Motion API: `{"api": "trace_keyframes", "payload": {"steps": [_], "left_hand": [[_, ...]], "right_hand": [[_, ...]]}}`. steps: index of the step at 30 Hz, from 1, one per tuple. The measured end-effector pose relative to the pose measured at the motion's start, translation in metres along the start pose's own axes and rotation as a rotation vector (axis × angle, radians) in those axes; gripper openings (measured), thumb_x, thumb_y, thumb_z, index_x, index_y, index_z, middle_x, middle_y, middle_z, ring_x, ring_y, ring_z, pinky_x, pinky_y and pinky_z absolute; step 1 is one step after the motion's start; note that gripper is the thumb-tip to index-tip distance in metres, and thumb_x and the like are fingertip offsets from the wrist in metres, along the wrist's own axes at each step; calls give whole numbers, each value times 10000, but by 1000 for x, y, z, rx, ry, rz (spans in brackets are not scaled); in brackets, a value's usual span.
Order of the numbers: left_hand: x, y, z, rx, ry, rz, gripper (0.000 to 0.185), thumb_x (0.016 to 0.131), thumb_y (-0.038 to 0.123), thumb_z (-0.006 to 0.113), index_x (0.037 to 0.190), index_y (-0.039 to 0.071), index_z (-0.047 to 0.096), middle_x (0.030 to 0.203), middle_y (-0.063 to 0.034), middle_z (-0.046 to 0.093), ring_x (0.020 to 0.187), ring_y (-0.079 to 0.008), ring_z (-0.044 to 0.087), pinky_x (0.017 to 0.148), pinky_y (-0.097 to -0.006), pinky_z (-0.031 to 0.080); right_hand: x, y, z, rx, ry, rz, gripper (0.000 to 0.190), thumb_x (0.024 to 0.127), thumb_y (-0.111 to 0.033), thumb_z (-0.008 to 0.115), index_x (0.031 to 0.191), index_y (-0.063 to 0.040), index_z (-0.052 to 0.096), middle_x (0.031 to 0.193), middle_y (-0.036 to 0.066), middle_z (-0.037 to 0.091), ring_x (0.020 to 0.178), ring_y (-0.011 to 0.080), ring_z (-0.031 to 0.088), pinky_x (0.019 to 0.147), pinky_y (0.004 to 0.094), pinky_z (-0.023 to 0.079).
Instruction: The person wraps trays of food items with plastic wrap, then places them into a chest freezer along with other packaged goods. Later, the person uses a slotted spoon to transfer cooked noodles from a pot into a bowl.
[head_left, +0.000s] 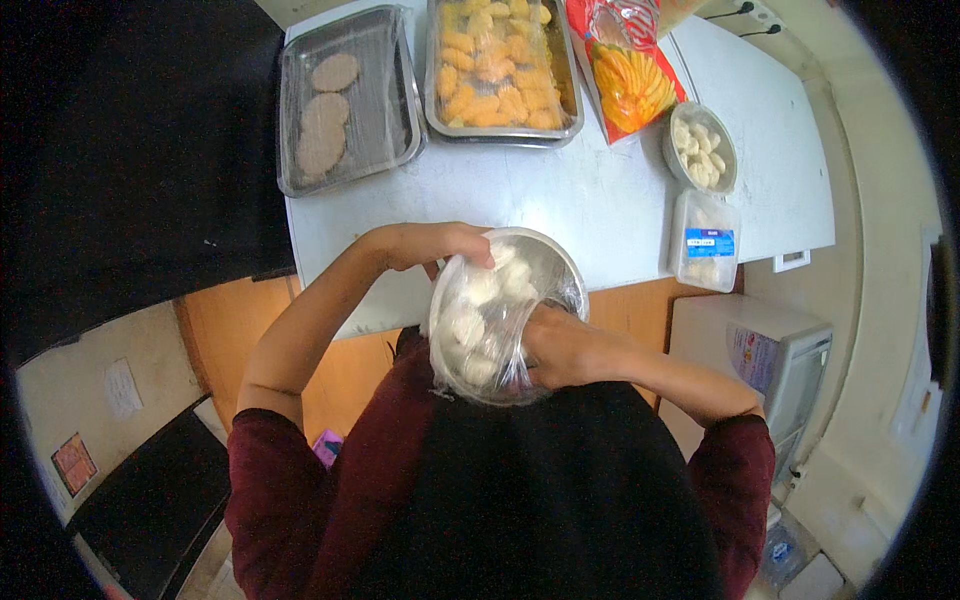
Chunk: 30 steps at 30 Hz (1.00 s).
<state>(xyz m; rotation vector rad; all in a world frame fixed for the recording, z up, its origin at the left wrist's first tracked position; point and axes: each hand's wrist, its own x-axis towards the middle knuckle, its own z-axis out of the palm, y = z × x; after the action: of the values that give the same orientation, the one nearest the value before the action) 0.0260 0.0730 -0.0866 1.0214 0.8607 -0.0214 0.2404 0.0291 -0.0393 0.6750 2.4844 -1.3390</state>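
Observation:
A round metal bowl (564, 253) is held tilted in front of my body, over the table's near edge. Inside lie several white, rounded pieces of food (480, 286), perhaps dough. Clear plastic wrap (491, 349) covers part of the bowl and bunches into creases on the right. My left hand (459, 246) grips the far-left rim, its thumb over the edge. At the bowl's right side, my right hand (564, 346) reaches over the rim against the creased wrap. Its fingertips are hidden, so whether they pinch the film does not show.
On the white table (600, 202) stand a wrapped tray of brown patties (326, 124), a wrapped tray of orange-yellow pieces (495, 75) and a red bag (630, 82). At right are a smaller bowl of white pieces (701, 150) and a lidded plastic box (705, 244). A white appliance (739, 330) stands below.

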Motion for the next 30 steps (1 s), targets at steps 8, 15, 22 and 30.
{"api": "trace_keyframes", "payload": {"steps": [8, 15, 22, 30], "left_hand": [[-8, -11, 23, -150, 55, 144, 789, 629, 358, 577, 1321, 73, 327, 1136, -133, 507, 997, -213, 516, 753, -328, 460], [-23, 1, 29, -248, 134, 451, 855, 595, 297, 627, 1326, 6, 294, 1256, -164, 428, 1144, -249, 425, 985, -318, 292], [-47, 38, 10, -448, 413, 452, 626, 682, 251, 576, 1207, -43, 402, 1094, -142, 522, 964, -204, 535, 847, -299, 424], [-60, 65, -10, -560, 396, 776, 354, 707, 190, 547, 958, -59, 554, 873, -132, 600, 793, -193, 589, 776, -306, 465]], "right_hand": [[-17, 8, 25, 3, -19, 164, 505, 635, -247, 690, 1048, 1, 540, 1045, 238, 524, 1019, 366, 480, 901, 403, 367], [-44, -15, 6, -182, 352, 1, 512, 595, -300, 705, 949, 36, 551, 930, 169, 513, 885, 317, 499, 781, 403, 403], [-59, -17, -41, -314, 751, -133, 421, 649, -204, 674, 998, -4, 549, 1010, 151, 542, 908, 312, 525, 793, 388, 417], [-74, -33, -76, -449, 1003, -231, 409, 652, -203, 703, 1001, -52, 554, 995, 102, 579, 908, 268, 547, 809, 396, 407]]}}
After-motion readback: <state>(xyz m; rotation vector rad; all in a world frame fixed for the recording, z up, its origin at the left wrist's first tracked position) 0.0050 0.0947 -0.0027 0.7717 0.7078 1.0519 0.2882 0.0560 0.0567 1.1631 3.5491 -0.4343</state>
